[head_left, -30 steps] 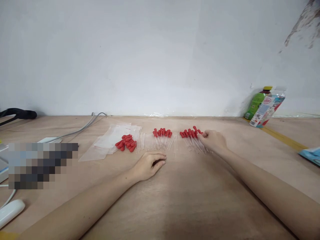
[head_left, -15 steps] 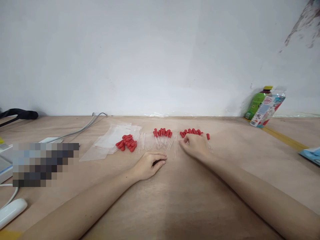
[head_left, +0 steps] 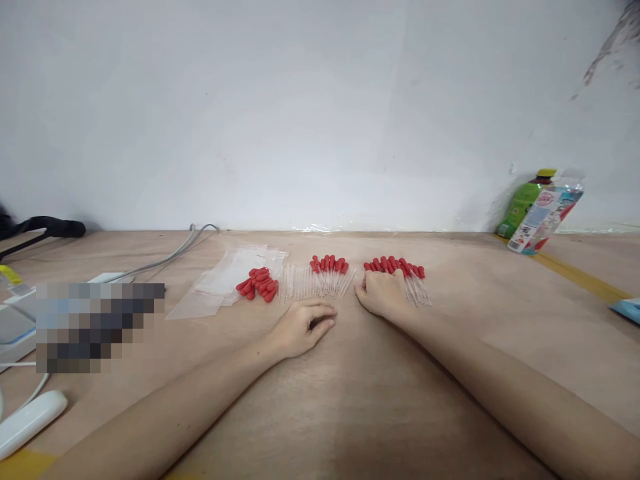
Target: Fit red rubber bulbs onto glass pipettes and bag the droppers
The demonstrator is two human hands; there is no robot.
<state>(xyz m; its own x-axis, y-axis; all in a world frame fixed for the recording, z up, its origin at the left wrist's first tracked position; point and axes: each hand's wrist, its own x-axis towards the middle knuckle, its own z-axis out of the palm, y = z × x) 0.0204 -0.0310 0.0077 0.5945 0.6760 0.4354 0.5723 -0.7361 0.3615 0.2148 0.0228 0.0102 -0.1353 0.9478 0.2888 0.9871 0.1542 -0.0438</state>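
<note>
Three groups of red-bulbed clear droppers lie on the wooden table [head_left: 350, 400]. My right hand [head_left: 383, 293] rests palm down on the left part of the right group of droppers [head_left: 407, 277], fingers together and slightly curled over the glass tubes. My left hand [head_left: 303, 327] lies on the table just in front of the middle group of droppers [head_left: 327, 273], fingers loosely curled, holding nothing I can make out. A pile of loose red bulbs [head_left: 260, 285] sits to the left, next to bare clear tubes [head_left: 295, 283] and clear plastic bags [head_left: 220, 283].
A green bottle and a clear labelled bottle [head_left: 543, 210] lean against the white wall at the right. Grey cables [head_left: 165, 257], a white device [head_left: 30, 420] and a blurred patch occupy the left side. A blue packet [head_left: 627, 310] lies at the right edge.
My right hand has slid left from the right end of the right dropper group to its left end, and the droppers there look spread more evenly. My left hand stayed put.
</note>
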